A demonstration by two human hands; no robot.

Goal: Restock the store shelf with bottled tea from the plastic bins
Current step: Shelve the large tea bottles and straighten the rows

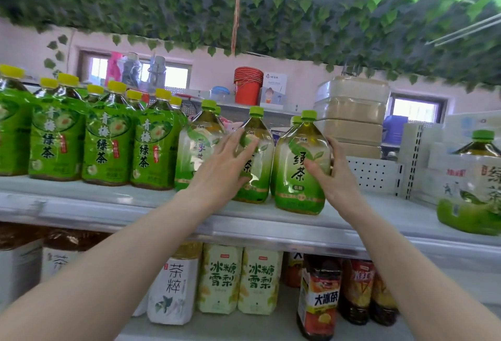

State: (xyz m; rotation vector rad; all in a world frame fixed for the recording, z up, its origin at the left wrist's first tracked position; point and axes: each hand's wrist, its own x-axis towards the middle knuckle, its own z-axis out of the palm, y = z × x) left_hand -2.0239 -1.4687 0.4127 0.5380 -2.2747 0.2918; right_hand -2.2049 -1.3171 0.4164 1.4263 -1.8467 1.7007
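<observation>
Right hand (334, 178): grip wrapped round the green tea bottle (301, 167), thumb across the label, fingers behind its 3 o'clock side. Likely so the bottle could be slid or turned while it stood.
Held bottle: it stood upright on the shelf (113, 202), near the front lip, label facing out, as a shopper would want it.
Left hand (226, 167): grip wide, fingers straight and laid flat on the neighbouring bottle (254, 156) at 9 o'clock of the held one. My read: it steadied that one so nothing tipped.
Neighbour: upright, just beside the held bottle, nearly touching.
Row at 9 o'clock: the plum tea bottles (108, 137) with yellow caps stood packed tight, labels forward, kinds kept apart.
At 3 o'clock: one lone bottle (474, 178) stood well apart, bare shelf between. Room for more stock, I judged.
Lower shelf at 6 o'clock: the pear drinks (240, 281) and the iced tea (320, 297) stood in their own rows.
Bins: not in view.
Step in hand: squaring up the front row, by my judgement.
Risk: a nudge could have toppled the tall bottles off the lip.
</observation>
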